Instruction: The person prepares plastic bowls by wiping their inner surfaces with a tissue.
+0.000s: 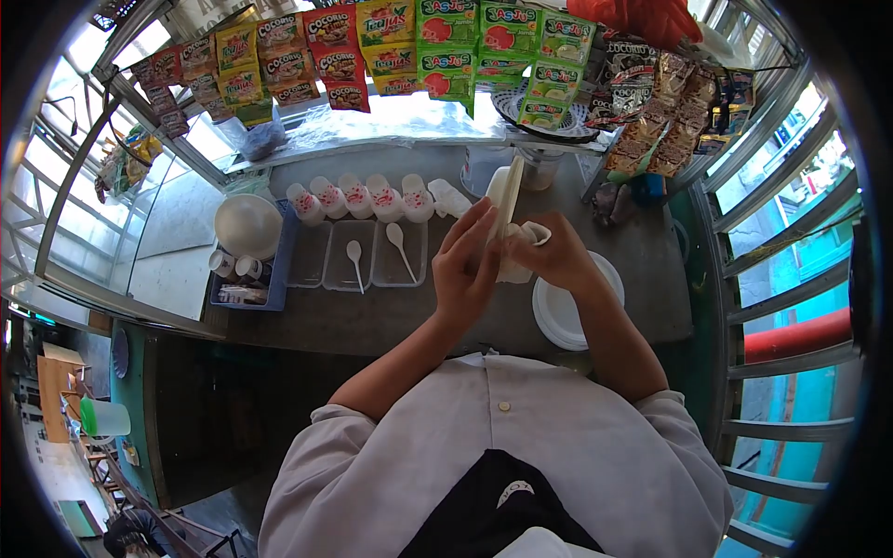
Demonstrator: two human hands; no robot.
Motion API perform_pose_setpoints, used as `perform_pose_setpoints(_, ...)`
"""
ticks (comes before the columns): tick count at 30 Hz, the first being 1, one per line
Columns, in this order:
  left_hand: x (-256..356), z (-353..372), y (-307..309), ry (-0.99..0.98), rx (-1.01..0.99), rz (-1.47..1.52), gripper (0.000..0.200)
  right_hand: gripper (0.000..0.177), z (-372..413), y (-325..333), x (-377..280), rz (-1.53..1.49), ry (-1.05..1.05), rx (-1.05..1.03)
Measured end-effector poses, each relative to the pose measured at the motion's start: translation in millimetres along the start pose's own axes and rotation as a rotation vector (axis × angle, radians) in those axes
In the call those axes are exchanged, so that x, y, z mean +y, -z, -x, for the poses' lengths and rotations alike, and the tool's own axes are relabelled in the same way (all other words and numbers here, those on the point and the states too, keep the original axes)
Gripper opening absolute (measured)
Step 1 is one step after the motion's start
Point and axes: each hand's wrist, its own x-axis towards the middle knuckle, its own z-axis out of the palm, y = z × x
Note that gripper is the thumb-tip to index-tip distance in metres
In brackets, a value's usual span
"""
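Above the counter, in front of the body, my left hand (467, 265) holds a pale, flat, round-edged item (505, 191), tilted nearly edge-on to the camera. Close beside it on the right, my right hand (561, 253) is closed on a crumpled white cloth or tissue (533, 234), part of which hangs below the fingers. Under my right forearm lies a white round lid or plate (558, 312), partly covered by the arm. Left of my hands are clear rectangular containers (400, 265) with a white spoon (355, 264) and another white spoon (400, 249).
Several printed cups (355, 200) stand in a row behind the containers. A blue basket (276, 288) at the left holds a white bowl (248, 226) and small cups. Drink sachets (386, 46) hang along the top. Metal bars (791, 363) line the right side.
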Motion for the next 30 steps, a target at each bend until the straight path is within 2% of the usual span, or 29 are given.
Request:
perform_pose_setpoints(4, -2.3, 0.3, 1.3, -0.031, 0.008, -0.017, 0.036, 0.024, 1.4, -1.5, -9.3, 0.085, -0.03, -0.047)
perform_pose_setpoints(9, -5.1, -0.4, 3.3, -0.016, 0.027, -0.027, 0.037, 0.023, 3.6, -13.3, -13.1, 0.132, 0.081, 0.143)
perform_pose_setpoints(12, -13.5, 0.6, 5.7, -0.082, -0.002, -0.054, 0.042, 0.024, 3.7, -13.5, -15.7, 0.151, 0.057, 0.157)
perform_pose_setpoints(16, -19.9, 3.0, 2.5, -0.032, -0.015, 0.029, 0.05, 0.023, 2.7, -5.8, -13.0, 0.255, 0.041, 0.146)
perform_pose_setpoints(18, -17.5, 2.7, 1.9, 0.405, -0.08, 0.466, 0.056, 0.024, 2.2, 0.8, -2.9, 0.22, -0.008, 0.166)
perform_pose_setpoints(19, -24.8, 3.2, 4.9, 0.405, -0.08, 0.467, 0.056, 0.024, 1.6, 4.3, 2.5, 0.22, -0.008, 0.166)
perform_pose_setpoints(21, -51.5, 9.3, 14.4, 0.539, -0.392, 0.348, 0.051, 0.025, 2.4, 12.9, 17.1, 0.234, -0.099, 0.194)
perform_pose_setpoints(22, -57.6, 12.4, 16.0, 0.539, -0.39, 0.348, 0.051, 0.025, 4.0, 20.4, 30.7, 0.235, -0.099, 0.192)
perform_pose_setpoints(24, -70.2, 16.5, 18.1, 0.584, -0.442, -0.063, 0.044, 0.027, 8.1, 44.6, 58.3, 0.269, -0.203, 0.259)
perform_pose_setpoints(25, -80.6, 18.7, 21.0, 0.583, -0.442, -0.062, 0.044, 0.028, 12.6, 59.1, 62.1, 0.387, -0.209, 0.291)
perform_pose_setpoints(26, -91.6, 21.4, 25.9, 0.559, -0.344, -0.087, 0.041, 0.029, 19.6, 72.5, 65.6, 0.505, -0.22, 0.324)
perform_pose_setpoints(27, -98.1, 22.4, 30.9, 0.535, -0.247, -0.111, 0.039, 0.03, 28.4, 83.1, 69.6, 0.428, -0.247, 0.403)
perform_pose_setpoints(28, -100.6, 19.4, 36.9, 0.54, -0.254, -0.109, 0.039, 0.03, 37.6, 92.4, 74.4, 0.35, -0.275, 0.481)
perform_pose_setpoints(30, -106.7, 10.7, 52.2, 0.5, -0.128, -0.091, 0.038, 0.03, 52.5, 112.1, 85.6, 0.463, -0.309, 0.528)
